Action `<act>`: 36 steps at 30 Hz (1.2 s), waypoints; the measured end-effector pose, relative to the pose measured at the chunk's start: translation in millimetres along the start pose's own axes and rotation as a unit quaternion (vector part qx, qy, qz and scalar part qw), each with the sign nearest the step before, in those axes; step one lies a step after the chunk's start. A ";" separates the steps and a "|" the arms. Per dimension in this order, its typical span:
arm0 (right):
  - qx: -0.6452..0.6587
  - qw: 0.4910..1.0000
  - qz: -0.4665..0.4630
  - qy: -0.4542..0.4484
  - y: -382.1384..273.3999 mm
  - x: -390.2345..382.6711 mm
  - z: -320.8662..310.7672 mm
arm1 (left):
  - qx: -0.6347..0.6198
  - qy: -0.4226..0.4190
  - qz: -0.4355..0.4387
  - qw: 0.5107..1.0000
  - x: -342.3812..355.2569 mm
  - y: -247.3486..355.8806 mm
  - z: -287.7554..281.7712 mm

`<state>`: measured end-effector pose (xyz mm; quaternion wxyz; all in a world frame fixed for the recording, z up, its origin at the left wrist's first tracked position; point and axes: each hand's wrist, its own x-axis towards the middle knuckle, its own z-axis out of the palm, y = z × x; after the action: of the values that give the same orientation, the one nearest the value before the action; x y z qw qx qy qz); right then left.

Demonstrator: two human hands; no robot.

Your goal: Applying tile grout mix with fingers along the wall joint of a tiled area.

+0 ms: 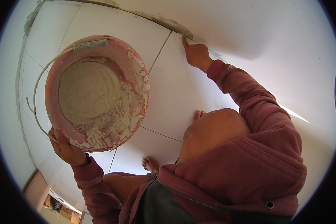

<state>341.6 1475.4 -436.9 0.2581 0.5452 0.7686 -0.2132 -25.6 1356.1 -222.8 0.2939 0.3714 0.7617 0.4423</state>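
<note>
A red bucket point(50, 89) smeared with pale paste stands tilted toward me at the left, with off-white grout-like paste point(89, 91) inside. My left hand point(68, 148) grips its near left rim, fingers curled over the edge beside the wire handle point(34, 95). At the far side, my right hand point(198, 54) reaches to the joint between the white floor tile point(168, 82) and the wall point(250, 30). Its index finger is stretched out and its tip touches that joint; the other fingers are bent under and partly hidden. Nothing shows in this hand.
Grey-brown filler point(171, 26) runs along the foot of the far wall. A second wall point(11, 74) rises at the left. My bare feet point(150, 163) rest on the tiles close to the bucket. Some boxes point(66, 213) lie beyond an opening at the lower left.
</note>
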 end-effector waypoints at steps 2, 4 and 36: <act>-0.032 0.999 0.014 0.002 11.9 -15.6 6.1 | -0.003 0.005 -0.003 1.000 -1.1 -0.8 1.6; -0.044 0.997 0.042 -0.039 26.9 -40.0 18.4 | -0.012 0.023 -0.021 0.999 -4.6 -2.3 1.6; 0.002 0.997 -0.036 0.061 -7.1 25.7 -0.9 | -0.005 0.033 -0.008 0.999 -7.8 5.9 17.5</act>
<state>327.7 1492.5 -452.0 0.2018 0.5293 0.8017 -0.1908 -5.9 1359.5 -224.2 0.2740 0.3494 0.7713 0.4560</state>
